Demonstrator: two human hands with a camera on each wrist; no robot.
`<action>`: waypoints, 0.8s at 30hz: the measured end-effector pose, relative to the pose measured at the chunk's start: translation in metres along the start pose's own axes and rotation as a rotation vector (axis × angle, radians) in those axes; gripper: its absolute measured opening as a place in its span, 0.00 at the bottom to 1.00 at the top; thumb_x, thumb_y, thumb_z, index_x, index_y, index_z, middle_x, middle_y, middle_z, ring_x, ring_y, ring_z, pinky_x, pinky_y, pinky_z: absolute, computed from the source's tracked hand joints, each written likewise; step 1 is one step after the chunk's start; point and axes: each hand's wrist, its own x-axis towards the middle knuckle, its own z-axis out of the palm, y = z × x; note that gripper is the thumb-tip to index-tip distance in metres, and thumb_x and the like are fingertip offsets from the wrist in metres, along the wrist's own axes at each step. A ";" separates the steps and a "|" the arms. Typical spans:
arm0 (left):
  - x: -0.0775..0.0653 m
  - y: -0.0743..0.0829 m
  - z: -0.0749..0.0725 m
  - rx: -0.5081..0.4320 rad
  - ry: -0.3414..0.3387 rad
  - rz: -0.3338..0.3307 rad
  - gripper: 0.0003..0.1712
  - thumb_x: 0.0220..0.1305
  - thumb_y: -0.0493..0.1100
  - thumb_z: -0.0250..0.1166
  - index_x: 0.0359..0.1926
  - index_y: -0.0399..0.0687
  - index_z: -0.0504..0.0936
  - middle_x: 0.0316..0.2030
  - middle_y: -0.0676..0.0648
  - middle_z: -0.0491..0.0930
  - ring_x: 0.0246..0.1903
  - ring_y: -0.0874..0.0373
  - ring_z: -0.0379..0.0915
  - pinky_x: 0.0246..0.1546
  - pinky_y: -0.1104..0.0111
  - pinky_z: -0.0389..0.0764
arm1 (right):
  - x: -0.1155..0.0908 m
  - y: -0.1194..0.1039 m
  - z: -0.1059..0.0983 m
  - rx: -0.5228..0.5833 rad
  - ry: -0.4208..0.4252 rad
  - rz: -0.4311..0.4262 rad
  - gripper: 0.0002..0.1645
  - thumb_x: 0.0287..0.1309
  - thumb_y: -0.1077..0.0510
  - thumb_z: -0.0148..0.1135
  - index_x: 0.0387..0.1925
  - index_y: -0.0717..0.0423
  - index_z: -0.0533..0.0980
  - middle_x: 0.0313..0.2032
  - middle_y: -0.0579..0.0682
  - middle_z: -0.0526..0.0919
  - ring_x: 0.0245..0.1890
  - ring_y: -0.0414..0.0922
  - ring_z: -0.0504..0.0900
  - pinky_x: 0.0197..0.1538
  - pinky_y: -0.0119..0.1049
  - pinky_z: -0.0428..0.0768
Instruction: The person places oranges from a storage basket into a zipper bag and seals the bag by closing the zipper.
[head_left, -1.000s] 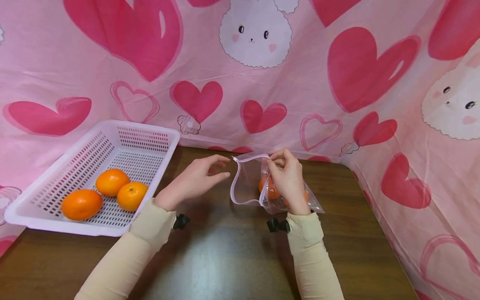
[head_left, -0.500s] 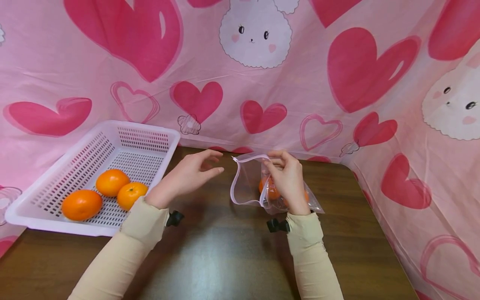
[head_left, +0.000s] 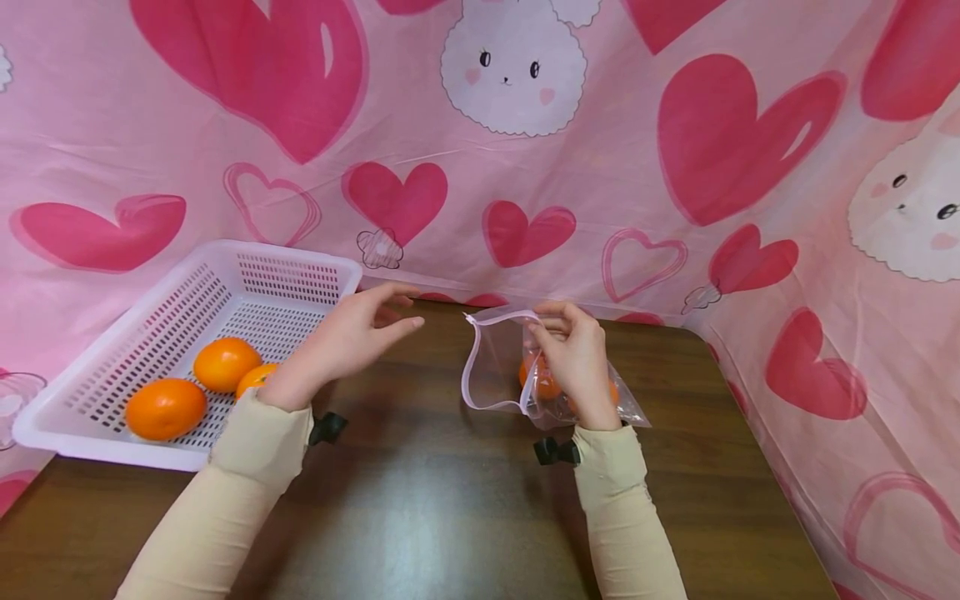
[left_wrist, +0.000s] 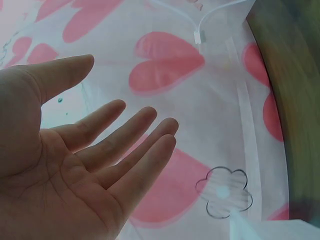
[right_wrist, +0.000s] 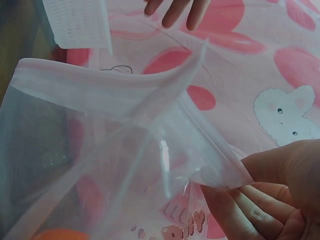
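Note:
A clear zip bag (head_left: 498, 362) with a pale pink zip edge gapes on the table, its mouth turned left. Inside it are orange fruits (head_left: 537, 377), partly hidden by my right hand (head_left: 576, 358). That hand pinches the bag's rim between thumb and fingers, as the right wrist view also shows. My left hand (head_left: 356, 333) is in the air between bag and basket, holding nothing, its fingers loosely extended; the left wrist view shows the bare palm. Nearest to it is the white plastic basket (head_left: 112, 329), where three oranges (head_left: 165, 409) lie; my forearm partly covers one.
The dark wooden table (head_left: 435, 500) carries everything. Behind and to the right hangs a pink cloth (head_left: 517, 167) printed with hearts and rabbits, close to the table's back and right edges. The basket's raised rim stands at the left.
My left hand has moved left, away from the bag's mouth toward the basket, and its forearm now covers part of one orange. The right hand and the bag have stayed in place.

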 end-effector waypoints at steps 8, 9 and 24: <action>-0.005 -0.002 -0.020 0.033 0.023 -0.007 0.30 0.71 0.51 0.65 0.70 0.48 0.73 0.60 0.40 0.78 0.52 0.43 0.80 0.54 0.47 0.79 | 0.000 0.000 -0.001 -0.015 0.003 0.011 0.13 0.62 0.67 0.69 0.49 0.62 0.81 0.38 0.57 0.88 0.30 0.50 0.89 0.35 0.35 0.85; -0.005 -0.003 -0.022 0.042 0.022 -0.012 0.30 0.71 0.51 0.65 0.70 0.48 0.73 0.60 0.40 0.78 0.53 0.43 0.80 0.54 0.47 0.78 | -0.001 0.000 -0.001 -0.015 0.004 0.012 0.13 0.62 0.67 0.69 0.49 0.62 0.81 0.38 0.57 0.88 0.30 0.50 0.89 0.35 0.35 0.85; -0.015 -0.008 -0.048 0.122 0.041 -0.099 0.34 0.72 0.55 0.62 0.74 0.49 0.68 0.64 0.37 0.73 0.57 0.36 0.74 0.55 0.42 0.75 | 0.000 0.000 -0.001 -0.010 0.002 -0.006 0.13 0.62 0.67 0.70 0.48 0.63 0.81 0.38 0.58 0.88 0.29 0.50 0.89 0.34 0.34 0.85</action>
